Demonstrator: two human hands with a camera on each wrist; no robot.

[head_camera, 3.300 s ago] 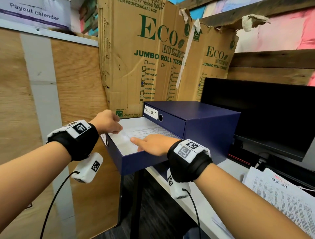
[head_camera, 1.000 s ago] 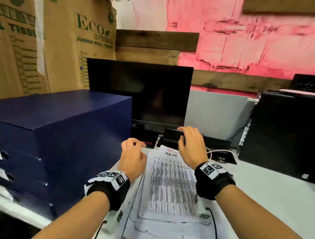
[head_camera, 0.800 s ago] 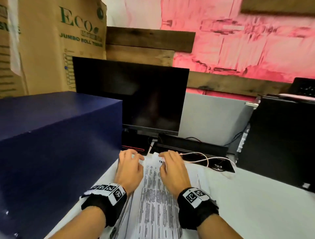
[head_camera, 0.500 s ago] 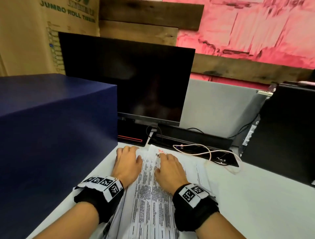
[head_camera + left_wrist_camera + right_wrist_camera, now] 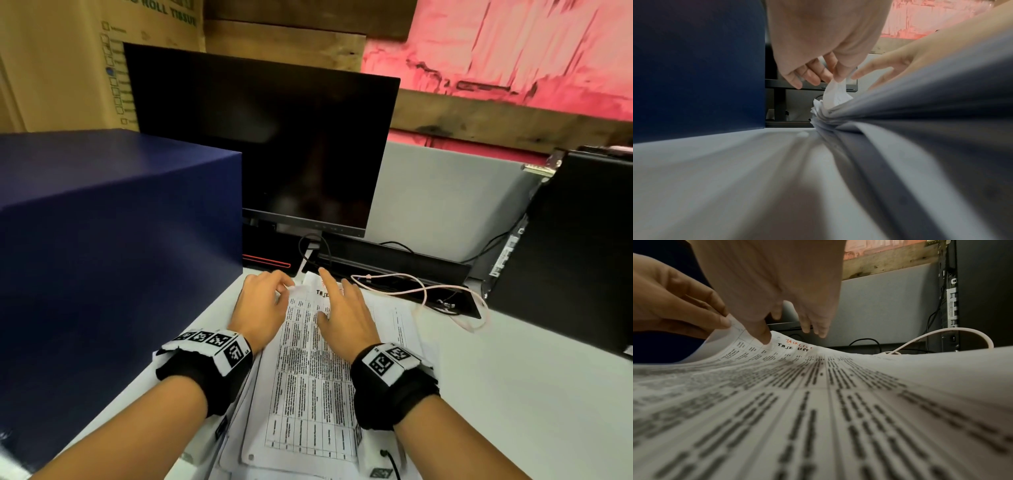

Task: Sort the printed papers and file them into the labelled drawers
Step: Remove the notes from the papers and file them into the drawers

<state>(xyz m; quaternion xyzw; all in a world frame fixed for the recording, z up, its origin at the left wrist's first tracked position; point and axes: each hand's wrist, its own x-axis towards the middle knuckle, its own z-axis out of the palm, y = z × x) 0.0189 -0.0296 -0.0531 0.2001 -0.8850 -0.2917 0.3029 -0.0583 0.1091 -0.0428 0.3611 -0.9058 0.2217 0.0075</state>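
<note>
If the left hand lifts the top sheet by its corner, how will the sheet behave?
Probably floppy: the top sheet already curls where the left hand pinches its corner. It looks thin and light. Sheets below might drag along, so the right hand pressing the stack likely helps.

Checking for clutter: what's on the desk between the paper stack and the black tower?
Bare white desk mostly, seen from the head view; a pink cable loops behind the paper stack, short of the black tower.

Office: desk (image 5: 513, 394), monitor (image 5: 274, 144), computer tower (image 5: 582, 246).
</note>
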